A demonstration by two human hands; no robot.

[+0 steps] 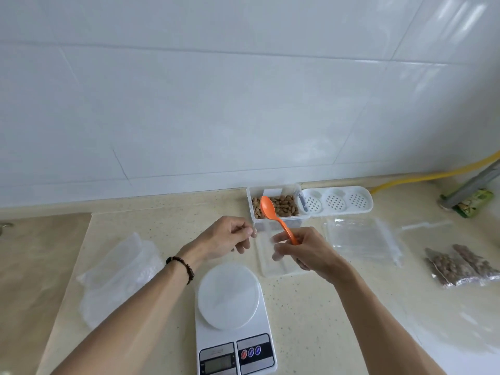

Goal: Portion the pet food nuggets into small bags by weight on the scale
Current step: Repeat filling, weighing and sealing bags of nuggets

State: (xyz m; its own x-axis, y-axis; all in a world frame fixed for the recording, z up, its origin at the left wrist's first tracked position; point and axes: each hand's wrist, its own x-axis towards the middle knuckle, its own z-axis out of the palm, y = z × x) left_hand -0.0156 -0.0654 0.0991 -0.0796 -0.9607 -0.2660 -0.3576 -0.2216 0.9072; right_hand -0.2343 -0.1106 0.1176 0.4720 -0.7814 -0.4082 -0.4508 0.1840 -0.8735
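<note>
A white kitchen scale [234, 347] with a round white platter stands at the near middle of the counter, nothing on it. Behind it, a clear box [292, 191] holds brown pet food nuggets [285, 205]. Between my hands, above the counter, hangs a small clear bag [266, 262]. My left hand [226, 240] pinches its top left edge. My right hand [305, 253] grips the handle of an orange spoon [269, 207] and has fingers behind the bag's right side. The spoon's bowl points toward the box and looks empty.
A stack of empty clear bags [359, 240] lies right of my hands. Two filled bags of nuggets [460, 266] lie at the far right. A white perforated tray [335, 203] adjoins the box. Crumpled clear plastic [119, 272] lies left. A yellow hose [433, 175] runs along the wall.
</note>
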